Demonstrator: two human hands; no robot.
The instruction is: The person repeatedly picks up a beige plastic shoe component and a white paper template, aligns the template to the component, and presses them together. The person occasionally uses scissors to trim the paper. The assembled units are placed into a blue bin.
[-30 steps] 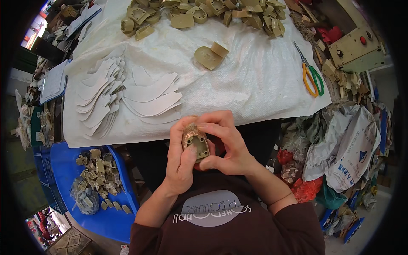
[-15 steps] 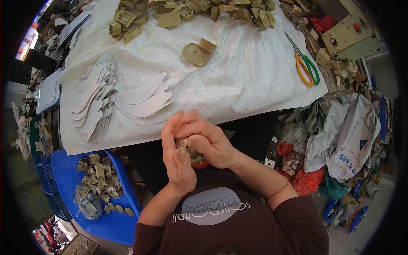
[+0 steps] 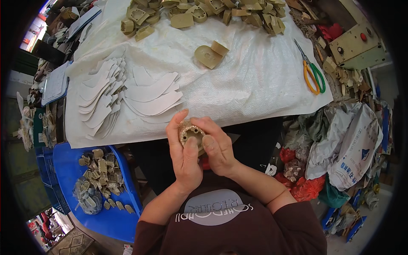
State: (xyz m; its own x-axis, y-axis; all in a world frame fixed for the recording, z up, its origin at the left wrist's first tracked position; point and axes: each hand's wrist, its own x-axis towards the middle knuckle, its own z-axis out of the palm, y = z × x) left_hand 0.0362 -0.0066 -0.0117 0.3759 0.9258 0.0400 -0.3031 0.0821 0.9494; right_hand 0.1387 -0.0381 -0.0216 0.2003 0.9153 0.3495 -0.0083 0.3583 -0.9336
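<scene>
A small tan heel block, pale and gritty on its upper face with a few round holes, is held close to the body, just off the near edge of the bench, where both thumbs can work on it. The left hand is cupped under and around the block, fingers closed on its left side, thumb laid on the face. The right hand is clenched on the right side, thumb pressed beside the other. White curved cut pieces are fanned out on the white cloth, within reach of the left hand. More heel blocks are heaped at the far edge; two lie apart. Scissors rest to the right. A blue tray of blocks sits low at the left.
</scene>
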